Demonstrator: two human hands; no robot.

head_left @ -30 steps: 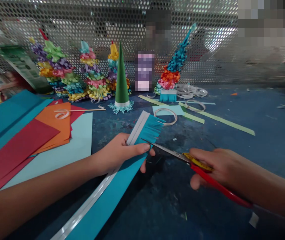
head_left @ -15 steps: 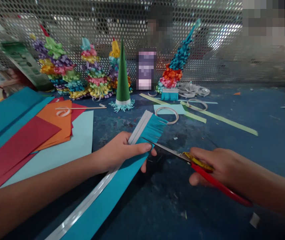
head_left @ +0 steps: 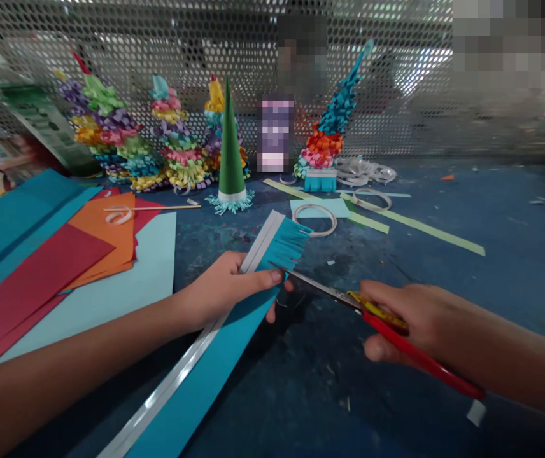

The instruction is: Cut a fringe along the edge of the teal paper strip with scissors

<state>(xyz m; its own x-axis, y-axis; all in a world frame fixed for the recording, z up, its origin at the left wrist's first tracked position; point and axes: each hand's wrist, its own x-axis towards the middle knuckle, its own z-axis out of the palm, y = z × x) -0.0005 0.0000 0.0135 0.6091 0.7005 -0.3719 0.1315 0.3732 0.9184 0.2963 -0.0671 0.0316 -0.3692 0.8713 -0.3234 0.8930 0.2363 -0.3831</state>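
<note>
Head view: left hand grips the fringed teal paper strip, right hand closed around red-handled scissors

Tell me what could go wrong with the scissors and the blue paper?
The scissors in the right hand point at the blue paper strip right beside the left hand, so a slip might nick a finger. The thin fringe could also tear, or a cut that runs too far might snip a piece off.
</note>
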